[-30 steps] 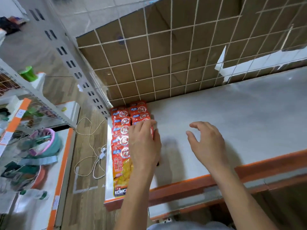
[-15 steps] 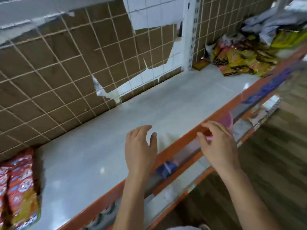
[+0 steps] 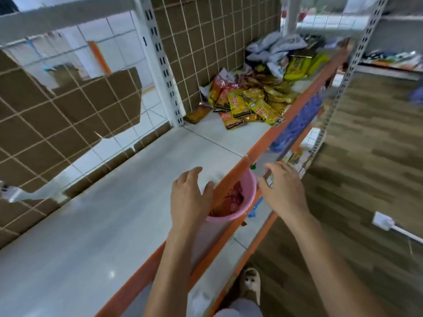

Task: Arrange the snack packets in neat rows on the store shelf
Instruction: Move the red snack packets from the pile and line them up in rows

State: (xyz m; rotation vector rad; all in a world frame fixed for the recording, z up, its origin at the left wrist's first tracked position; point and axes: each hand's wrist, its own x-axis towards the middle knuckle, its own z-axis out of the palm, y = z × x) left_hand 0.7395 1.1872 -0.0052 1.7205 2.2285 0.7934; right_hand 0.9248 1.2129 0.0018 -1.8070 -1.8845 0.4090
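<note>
1. It was a shop aisle: a white slotted upright [image 3: 164, 65] carried a long shelf [image 3: 114, 202] with an orange front lip.
2. Right of the upright, snack packets [image 3: 249, 104] lay heaped on the shelf board.
3. Left of the upright, a wire grid [image 3: 75, 124] backed with torn cardboard [image 3: 34, 110] closed the rear.
4. Far right of the upright, another stocked rack [image 3: 393, 58] stood over wood-pattern flooring [image 3: 366, 179].

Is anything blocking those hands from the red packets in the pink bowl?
Nothing visible blocks the right hand: the round pink plastic bowl of red snack packets sits open-topped beside it. The shelf's orange front rim covers part of the bowl, by the left hand.
</note>
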